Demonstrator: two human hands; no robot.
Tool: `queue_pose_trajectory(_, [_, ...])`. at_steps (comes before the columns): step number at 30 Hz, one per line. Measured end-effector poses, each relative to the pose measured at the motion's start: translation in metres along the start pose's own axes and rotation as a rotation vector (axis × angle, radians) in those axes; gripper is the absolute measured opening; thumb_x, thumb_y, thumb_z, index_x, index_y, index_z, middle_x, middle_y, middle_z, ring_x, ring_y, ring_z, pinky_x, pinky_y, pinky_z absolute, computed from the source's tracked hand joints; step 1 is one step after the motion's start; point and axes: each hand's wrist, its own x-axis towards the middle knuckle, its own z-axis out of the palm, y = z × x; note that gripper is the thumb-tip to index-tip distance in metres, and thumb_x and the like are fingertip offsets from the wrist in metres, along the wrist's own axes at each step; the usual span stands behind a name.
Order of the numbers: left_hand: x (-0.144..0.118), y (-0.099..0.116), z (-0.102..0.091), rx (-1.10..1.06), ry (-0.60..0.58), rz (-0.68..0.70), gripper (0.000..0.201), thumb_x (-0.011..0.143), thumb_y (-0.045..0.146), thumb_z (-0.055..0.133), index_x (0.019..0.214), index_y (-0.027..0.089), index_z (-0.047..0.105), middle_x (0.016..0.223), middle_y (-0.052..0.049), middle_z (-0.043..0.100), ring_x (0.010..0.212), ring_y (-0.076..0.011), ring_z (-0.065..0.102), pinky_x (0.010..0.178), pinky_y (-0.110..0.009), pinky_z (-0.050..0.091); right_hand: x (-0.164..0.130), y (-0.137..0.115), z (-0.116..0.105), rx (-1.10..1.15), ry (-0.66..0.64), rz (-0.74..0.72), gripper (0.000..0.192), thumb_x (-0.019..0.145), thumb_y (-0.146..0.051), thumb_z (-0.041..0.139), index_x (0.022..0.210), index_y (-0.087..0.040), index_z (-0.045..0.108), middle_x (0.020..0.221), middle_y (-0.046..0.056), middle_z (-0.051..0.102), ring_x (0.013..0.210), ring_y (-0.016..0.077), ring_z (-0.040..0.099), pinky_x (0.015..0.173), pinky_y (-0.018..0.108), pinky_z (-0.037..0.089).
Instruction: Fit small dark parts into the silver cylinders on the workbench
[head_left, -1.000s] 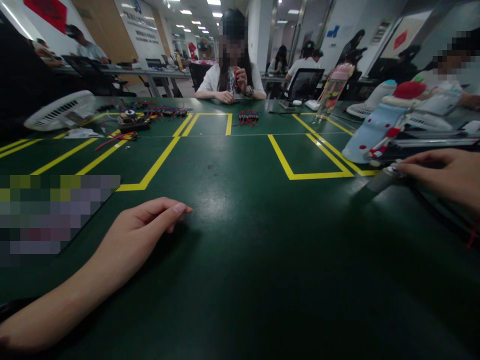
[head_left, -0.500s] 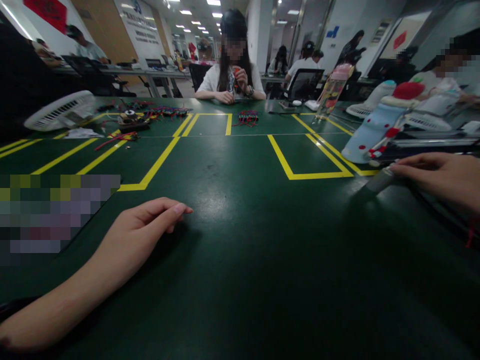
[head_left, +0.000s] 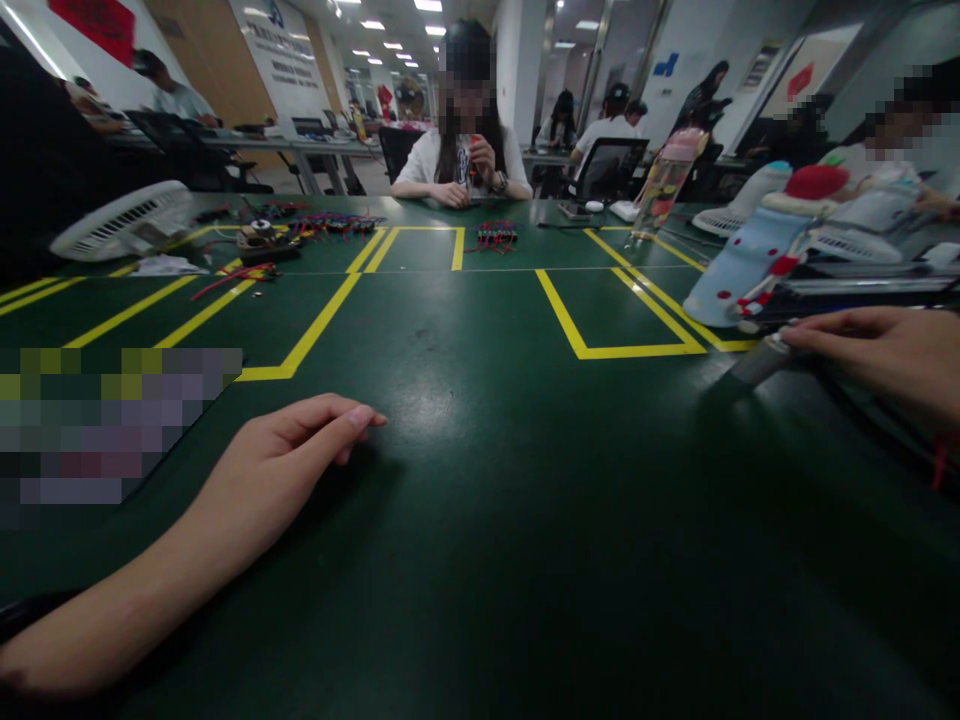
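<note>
A smooth, dark green table mat (head_left: 495,520) with a faint sheen is marked with straight bands of yellow tape, and one yellow taped rectangle (head_left: 622,315) serves as the landmark here. Just right of its near right corner lies a small grey metal cylinder (head_left: 761,362) — rounded, dull and slightly tilted on the mat. The right hand (head_left: 885,358) is laid over the cylinder's right end, fingertips curled onto it in a loose hold; whether it is fully gripped cannot be told. Well to the left of the rectangle and nearer the viewer, the left hand (head_left: 289,455) is rested flat on the mat, fingers together and relaxed, nothing held. Beyond the rectangle's right side a pale blue soft pouch with red dots (head_left: 739,265) is propped. Far behind the rectangle — across the table — a tangled bundle of red and dark wires (head_left: 495,236) is seen before a seated person's hands (head_left: 465,180).
</note>
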Motion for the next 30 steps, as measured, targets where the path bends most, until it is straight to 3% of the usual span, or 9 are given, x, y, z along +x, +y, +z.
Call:
queue_pose_trajectory(4, [-0.001, 0.001, 0.000, 0.001, -0.001, 0.003, 0.040, 0.084, 0.061, 0.053, 0.093, 0.026, 0.069, 0.072, 0.003, 0.058, 0.079, -0.0201, 0.056, 0.064, -0.027, 0.035, 0.007, 0.010, 0.002, 0.023, 0.010, -0.067, 0.041, 0.070, -0.052, 0.069, 0.100, -0.025, 0.074, 0.091, 0.005, 0.069, 0.080, 0.0190, 0.058, 0.070, 0.032, 0.037])
queue_pose_trajectory(8, [0.001, -0.001, 0.001, 0.011, -0.002, 0.019, 0.039, 0.085, 0.061, 0.053, 0.094, 0.026, 0.069, 0.071, 0.003, 0.058, 0.076, -0.0196, 0.056, 0.065, -0.027, 0.036, 0.020, 0.022, 0.011, 0.155, -0.069, -0.175, 0.060, 0.052, -0.057, 0.078, 0.098, -0.018, 0.072, 0.092, 0.010, 0.070, 0.074, 0.0201, 0.061, 0.068, 0.033, 0.040])
queue_pose_trajectory(10, [0.002, -0.001, 0.001, 0.016, -0.002, 0.013, 0.040, 0.085, 0.061, 0.053, 0.094, 0.026, 0.069, 0.071, 0.003, 0.057, 0.076, -0.0198, 0.056, 0.065, -0.027, 0.035, 0.023, 0.022, 0.017, 0.165, -0.093, -0.213, 0.065, 0.047, -0.056, 0.080, 0.096, -0.014, 0.071, 0.091, 0.013, 0.070, 0.072, 0.0216, 0.062, 0.069, 0.035, 0.043])
queue_pose_trajectory(12, [0.002, 0.000, 0.002, 0.011, -0.005, 0.011, 0.040, 0.084, 0.062, 0.052, 0.095, 0.026, 0.069, 0.071, 0.003, 0.057, 0.077, -0.0198, 0.056, 0.063, -0.027, 0.035, 0.016, 0.013, 0.024, 0.177, -0.038, -0.225, 0.065, 0.049, -0.054, 0.081, 0.098, -0.013, 0.070, 0.089, 0.013, 0.070, 0.074, 0.0222, 0.063, 0.071, 0.036, 0.045])
queue_pose_trajectory(16, [0.001, 0.003, 0.003, 0.006, -0.027, 0.009, 0.041, 0.084, 0.062, 0.052, 0.097, 0.026, 0.068, 0.069, 0.004, 0.054, 0.073, -0.0188, 0.054, 0.061, -0.026, 0.034, -0.033, -0.026, 0.035, 0.460, 0.016, -0.401, 0.060, 0.061, -0.047, 0.078, 0.111, -0.016, 0.067, 0.093, 0.009, 0.070, 0.078, 0.0186, 0.065, 0.074, 0.032, 0.052])
queue_pose_trajectory(19, [0.001, 0.004, 0.003, 0.015, -0.025, 0.024, 0.041, 0.085, 0.062, 0.051, 0.096, 0.026, 0.069, 0.069, 0.004, 0.054, 0.071, -0.0182, 0.053, 0.062, -0.027, 0.034, -0.089, -0.064, 0.042, 0.695, -0.177, -0.672, 0.056, 0.070, -0.044, 0.073, 0.120, -0.021, 0.061, 0.109, 0.007, 0.068, 0.089, 0.0178, 0.067, 0.081, 0.033, 0.055])
queue_pose_trajectory(23, [0.002, 0.002, 0.002, 0.019, -0.015, 0.025, 0.039, 0.086, 0.060, 0.052, 0.097, 0.026, 0.069, 0.070, 0.004, 0.055, 0.070, -0.0177, 0.053, 0.062, -0.026, 0.035, -0.151, -0.104, 0.045, 0.738, -0.435, -0.938, 0.046, 0.078, -0.037, 0.067, 0.122, -0.026, 0.058, 0.118, 0.003, 0.065, 0.103, 0.0159, 0.064, 0.092, 0.032, 0.053])
queue_pose_trajectory(26, [0.002, 0.000, 0.001, 0.021, -0.018, 0.025, 0.039, 0.086, 0.059, 0.052, 0.097, 0.026, 0.069, 0.070, 0.003, 0.055, 0.070, -0.0177, 0.053, 0.061, -0.026, 0.035, -0.169, -0.119, 0.048, 0.726, -0.494, -1.039, 0.042, 0.081, -0.033, 0.064, 0.121, -0.026, 0.058, 0.116, 0.001, 0.064, 0.103, 0.0126, 0.062, 0.092, 0.028, 0.051])
queue_pose_trajectory(30, [0.002, 0.007, 0.003, 0.047, -0.062, 0.033, 0.038, 0.086, 0.059, 0.053, 0.099, 0.027, 0.068, 0.076, 0.002, 0.060, 0.074, -0.0185, 0.056, 0.064, -0.027, 0.039, -0.171, -0.120, 0.056, 0.751, -0.563, -1.048, 0.043, 0.082, -0.031, 0.062, 0.124, -0.026, 0.053, 0.119, 0.000, 0.061, 0.104, 0.0102, 0.060, 0.091, 0.024, 0.050])
